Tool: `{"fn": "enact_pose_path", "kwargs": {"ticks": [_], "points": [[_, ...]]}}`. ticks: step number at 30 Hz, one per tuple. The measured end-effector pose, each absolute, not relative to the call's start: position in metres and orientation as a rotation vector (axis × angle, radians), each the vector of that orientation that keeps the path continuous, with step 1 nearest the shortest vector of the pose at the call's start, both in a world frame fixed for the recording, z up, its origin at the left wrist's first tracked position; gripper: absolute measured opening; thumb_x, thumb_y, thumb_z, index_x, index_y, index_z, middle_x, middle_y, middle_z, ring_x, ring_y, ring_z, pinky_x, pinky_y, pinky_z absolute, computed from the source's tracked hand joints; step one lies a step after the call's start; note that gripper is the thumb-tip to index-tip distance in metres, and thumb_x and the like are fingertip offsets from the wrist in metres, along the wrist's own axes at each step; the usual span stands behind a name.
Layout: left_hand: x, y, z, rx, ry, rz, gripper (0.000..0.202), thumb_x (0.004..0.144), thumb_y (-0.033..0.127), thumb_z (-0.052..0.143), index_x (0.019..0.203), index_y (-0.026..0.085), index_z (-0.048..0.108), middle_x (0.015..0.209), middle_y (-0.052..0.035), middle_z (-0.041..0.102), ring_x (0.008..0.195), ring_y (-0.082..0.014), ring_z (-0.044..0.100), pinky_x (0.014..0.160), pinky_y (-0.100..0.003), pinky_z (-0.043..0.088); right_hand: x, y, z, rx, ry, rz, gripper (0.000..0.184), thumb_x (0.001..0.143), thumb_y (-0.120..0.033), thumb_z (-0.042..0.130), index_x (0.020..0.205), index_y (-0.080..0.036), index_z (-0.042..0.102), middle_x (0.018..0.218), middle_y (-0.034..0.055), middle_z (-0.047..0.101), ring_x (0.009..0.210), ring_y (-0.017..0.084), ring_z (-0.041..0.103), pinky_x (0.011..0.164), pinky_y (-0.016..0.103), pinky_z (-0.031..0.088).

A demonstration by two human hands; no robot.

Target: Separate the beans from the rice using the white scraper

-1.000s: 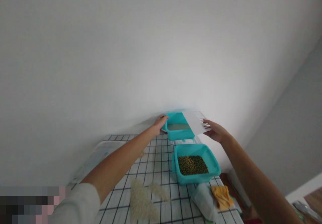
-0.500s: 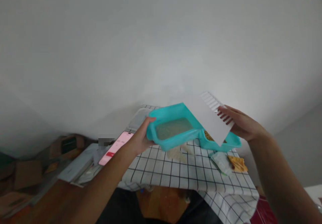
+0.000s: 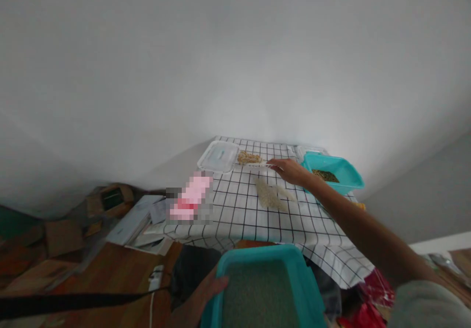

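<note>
While the left hand (image 3: 210, 288) is gripping the left rim of a teal bin (image 3: 253, 255), thumb over the edge, the right hand (image 3: 289, 170) is pinching a white card (image 3: 257, 165) between its fingers. The held bin is sitting low in front of the table (image 3: 231, 215), close to the body; half a second ago it was hanging over the checked cloth. Its pale fill is lying flat across the bottom.

The card is also showing a change: earlier it was slanting above both bins, broad face visible; now it is lying nearly edge-on to view, at the near side of a tan heap (image 3: 249, 157). Contact between the two is staying unclear. That heap, hidden in the last frame, is now showing in full, just right of a clear lid (image 3: 220, 157). Pale grain (image 3: 270, 195) is spreading on the cloth nearer the body, well apart from the lid.

The bean bin (image 3: 348, 173) is standing at the table's right side, no longer lying under the card, its beans (image 3: 326, 176) showing. A pink-screened phone (image 3: 191, 198) is resting at the left edge, blurred into blocks.
</note>
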State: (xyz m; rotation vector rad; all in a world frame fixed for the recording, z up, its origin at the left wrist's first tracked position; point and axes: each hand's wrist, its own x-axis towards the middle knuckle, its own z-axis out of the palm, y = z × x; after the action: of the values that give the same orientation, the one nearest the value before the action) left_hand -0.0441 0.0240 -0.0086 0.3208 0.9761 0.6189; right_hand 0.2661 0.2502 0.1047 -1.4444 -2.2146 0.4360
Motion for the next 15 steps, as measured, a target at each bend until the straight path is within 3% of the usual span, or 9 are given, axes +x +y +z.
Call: {"fn": "enact_pose_path", "kwargs": {"ticks": [2, 6, 9, 15], "points": [[-0.042, 0.024, -0.019, 0.285, 0.936, 0.636, 0.094, 0.058, 0.042, 0.078, 0.139, 0.015, 0.04, 0.12, -0.0176, 0.066, 0.121, -0.0381, 0.052, 0.102, -0.052, 0.039, 0.263, 0.257, 0.095, -1.448, -2.266, 0.433, 0.024, 0.085, -0.021, 0.057, 0.108, -0.026, 0.065, 0.102, 0.0025, 0.071, 0.095, 0.019, 0.064, 0.089, 0.034, 0.043], [-0.04, 0.022, -0.014, 0.289, 0.976, 0.57, 0.075, 0.075, 0.041, 0.064, 0.142, 0.023, 0.035, 0.126, -0.013, 0.063, 0.12, -0.0352, 0.054, 0.099, -0.053, 0.042, 0.268, 0.254, 0.089, -1.432, -2.371, 0.424, 0.033, 0.086, -0.014, 0.053, 0.115, -0.027, 0.063, 0.115, 0.0023, 0.067, 0.104, 0.02, 0.061, 0.094, 0.037, 0.041], [-0.039, 0.025, -0.014, 0.322, 0.96, 0.547, 0.07, 0.079, 0.039, 0.06, 0.142, 0.025, 0.033, 0.124, -0.0112, 0.065, 0.119, -0.0331, 0.055, 0.098, -0.052, 0.043, 0.273, 0.236, 0.089, -1.408, -2.448, 0.432, 0.041, 0.083, -0.006, 0.05, 0.115, -0.029, 0.063, 0.118, 0.0001, 0.066, 0.108, 0.018, 0.059, 0.097, 0.036, 0.04], [-0.032, 0.039, -0.049, 0.327, 0.97, 0.458, 0.08, 0.064, 0.043, 0.072, 0.135, 0.02, 0.044, 0.102, -0.0132, 0.074, 0.102, -0.0393, 0.064, 0.096, -0.056, 0.043, 0.278, 0.183, 0.089, -1.493, -2.471, 0.335, 0.049, 0.084, -0.005, 0.045, 0.124, -0.031, 0.057, 0.119, -0.0005, 0.065, 0.107, 0.017, 0.059, 0.094, 0.033, 0.043]]}}
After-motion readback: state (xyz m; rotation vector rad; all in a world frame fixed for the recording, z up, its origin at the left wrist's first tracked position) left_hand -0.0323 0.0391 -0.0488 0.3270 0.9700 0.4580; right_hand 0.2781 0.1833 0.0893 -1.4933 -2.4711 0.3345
